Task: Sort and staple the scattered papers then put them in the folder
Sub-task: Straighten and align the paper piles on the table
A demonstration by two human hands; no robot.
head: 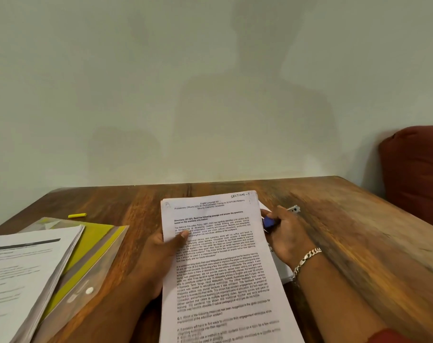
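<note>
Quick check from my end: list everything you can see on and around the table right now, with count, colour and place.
printed paper set: one, white, marked "SECTION - 1", centre of table, held up.
loose sheets: number unclear, white, under the held set on its right.
paper stack: one, white, left, lying on the folder.
folder: one, clear plastic over yellow, with snap button, left of centre.
small yellow object: one, far left on the table; too small to identify.
stapler: one, blue with metal tip, in the right hand.
table: one, brown wood.
cushion: one, dark red, far right.
bracelet: one, silver, right wrist.
left hand: grips the paper set's left edge.
right hand: holds the stapler.
</note>
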